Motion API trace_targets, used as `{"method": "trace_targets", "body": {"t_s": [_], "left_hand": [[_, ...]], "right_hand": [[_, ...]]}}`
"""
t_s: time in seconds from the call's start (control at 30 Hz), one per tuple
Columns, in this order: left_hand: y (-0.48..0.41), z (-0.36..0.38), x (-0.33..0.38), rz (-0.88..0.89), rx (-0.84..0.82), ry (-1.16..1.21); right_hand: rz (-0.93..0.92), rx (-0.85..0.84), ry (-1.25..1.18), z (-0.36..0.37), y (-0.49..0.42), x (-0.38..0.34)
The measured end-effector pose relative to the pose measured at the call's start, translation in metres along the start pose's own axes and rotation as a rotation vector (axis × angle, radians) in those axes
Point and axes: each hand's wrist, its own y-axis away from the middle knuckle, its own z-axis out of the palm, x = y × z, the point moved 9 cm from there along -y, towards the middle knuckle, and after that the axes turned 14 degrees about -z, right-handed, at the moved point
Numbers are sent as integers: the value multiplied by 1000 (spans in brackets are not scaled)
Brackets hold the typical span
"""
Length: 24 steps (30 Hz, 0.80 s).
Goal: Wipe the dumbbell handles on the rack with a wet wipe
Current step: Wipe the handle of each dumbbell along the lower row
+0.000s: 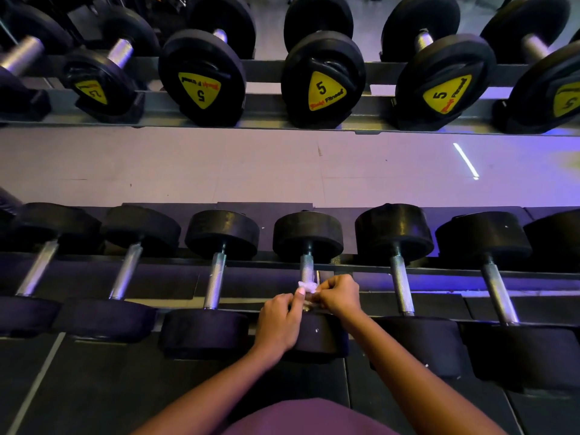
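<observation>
A row of black dumbbells with knurled metal handles lies on the near rack rail point(439, 273). On the middle dumbbell's handle point(306, 266), a small crumpled white wet wipe point(307, 286) is wrapped around the lower part. My left hand point(279, 321) pinches the wipe from the left with thumb and fingers. My right hand point(339, 295) grips the wipe and handle from the right with curled fingers. The near end of this handle is hidden under both hands. The near head point(320, 337) of that dumbbell sits just below my hands.
Neighbouring handles stand left point(215, 284) and right point(401, 285) of the wiped one. An upper rack point(270, 114) carries larger dumbbells with yellow "5" labels point(324, 91). Pale floor point(251, 166) shows between the racks. Dark floor mats lie below.
</observation>
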Motion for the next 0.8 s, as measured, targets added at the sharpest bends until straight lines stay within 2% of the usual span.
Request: {"method": "trace_targets", "body": {"t_s": [0.1,0.27,0.4,0.57,0.63,0.7,0.8], "left_hand": [[2,-2,2,-7,3,12],[4,-1,1,-23,-30,29],[3,0,0,-17,-32,30],[0,-1,1,16,7,-10],[-1,0,0,25,6,-17],[0,0,1,24,0,-7],[0,-1,1,15,0,-3]], "right_hand": [[-21,84,-95,-6,-15,-17],[-62,147,-21,-8,-38,-37],[-25,45,36,-5,-37,-24],[16,-173,134,8,-10,4],[22,-190,96,7,-1,9],[70,-118,-12,1,-5,14],[104,103,-200,-16,-25,12]]}}
